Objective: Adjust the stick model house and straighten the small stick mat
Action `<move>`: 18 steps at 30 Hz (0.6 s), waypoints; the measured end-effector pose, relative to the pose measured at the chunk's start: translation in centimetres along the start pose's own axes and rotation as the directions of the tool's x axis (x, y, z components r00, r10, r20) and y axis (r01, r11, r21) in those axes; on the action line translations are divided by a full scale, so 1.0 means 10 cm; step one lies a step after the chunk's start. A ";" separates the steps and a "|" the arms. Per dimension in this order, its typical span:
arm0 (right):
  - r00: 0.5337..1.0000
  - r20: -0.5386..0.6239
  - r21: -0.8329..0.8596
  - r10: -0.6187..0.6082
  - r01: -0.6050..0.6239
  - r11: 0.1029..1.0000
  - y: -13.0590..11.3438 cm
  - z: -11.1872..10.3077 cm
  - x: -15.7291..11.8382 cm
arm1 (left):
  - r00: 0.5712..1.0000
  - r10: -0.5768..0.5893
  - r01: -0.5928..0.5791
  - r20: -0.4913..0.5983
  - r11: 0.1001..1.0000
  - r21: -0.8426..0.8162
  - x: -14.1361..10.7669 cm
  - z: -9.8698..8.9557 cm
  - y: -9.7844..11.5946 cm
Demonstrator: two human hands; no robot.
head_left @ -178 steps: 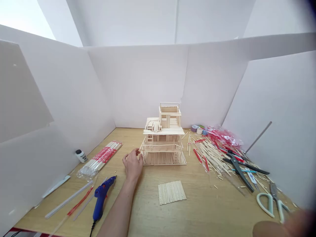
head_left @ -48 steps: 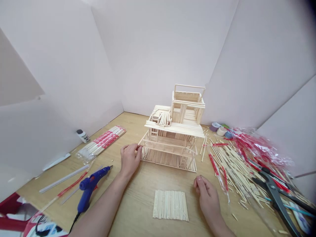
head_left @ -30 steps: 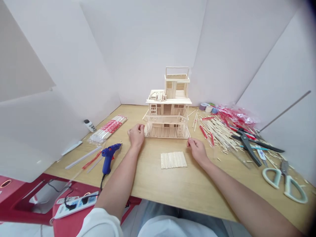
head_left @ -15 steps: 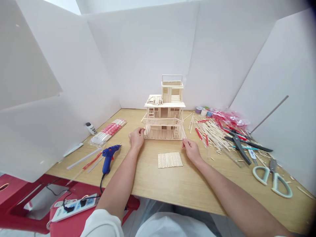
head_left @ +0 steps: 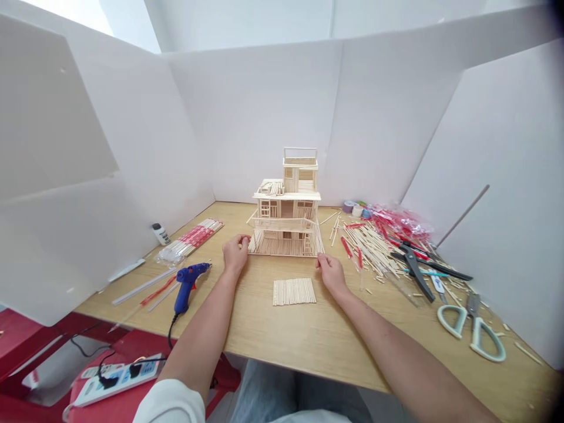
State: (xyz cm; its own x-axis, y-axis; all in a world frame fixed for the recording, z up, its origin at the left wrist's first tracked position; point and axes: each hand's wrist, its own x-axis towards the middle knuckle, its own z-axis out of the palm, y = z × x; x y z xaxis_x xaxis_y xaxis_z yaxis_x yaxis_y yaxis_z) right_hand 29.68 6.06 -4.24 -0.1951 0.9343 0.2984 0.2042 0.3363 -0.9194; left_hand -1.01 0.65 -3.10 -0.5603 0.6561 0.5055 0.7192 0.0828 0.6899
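A model house (head_left: 287, 207) built of thin wooden sticks stands upright at the middle of the table, with a fenced balcony and a small upper storey. My left hand (head_left: 235, 254) is closed at the front left corner of its base, thumb and fingertips pinched on the edge. At the front right corner my right hand (head_left: 331, 271) pinches the base in the same way. Between my forearms, a flat panel of sticks glued side by side (head_left: 294, 292) lies on the table, touched by neither hand.
Left on the table (head_left: 264, 329) are a blue glue gun (head_left: 188, 286), packed sticks (head_left: 194, 239) and a small bottle (head_left: 161, 234). Loose sticks (head_left: 370, 244), black-handled cutters (head_left: 416, 273) and scissors (head_left: 473, 323) lie right. White boards (head_left: 264, 117) wall the table. A power strip (head_left: 118, 380) rests below.
The head view has tilted up and shifted slightly, so everything sits lower and further left in the picture. Both hands keep to the base's front corners; the house shows no clear movement on the table.
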 end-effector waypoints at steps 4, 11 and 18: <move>1.000 0.003 0.014 -0.001 0.001 1.000 0.00 0.00 0.01 | 0.999 0.053 -0.053 0.008 0.998 0.026 -0.01 -0.04 0.03; 1.000 0.018 0.004 0.003 -0.003 1.000 0.02 0.01 0.03 | 0.999 0.050 -0.050 -0.007 0.998 0.025 0.03 -0.05 -0.02; 0.999 0.038 -0.030 -0.016 0.017 0.999 0.00 0.02 0.01 | 0.999 0.054 -0.054 -0.007 0.998 -0.024 0.02 -0.06 0.07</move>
State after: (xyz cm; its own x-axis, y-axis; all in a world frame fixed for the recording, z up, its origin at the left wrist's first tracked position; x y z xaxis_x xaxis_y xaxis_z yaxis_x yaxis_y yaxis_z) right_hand 29.48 6.11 -4.23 -0.2343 0.9237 0.3031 0.2299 0.3556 -0.9059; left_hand -0.86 0.43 -2.18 -0.5239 0.6541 0.5457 0.7382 0.0290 0.6740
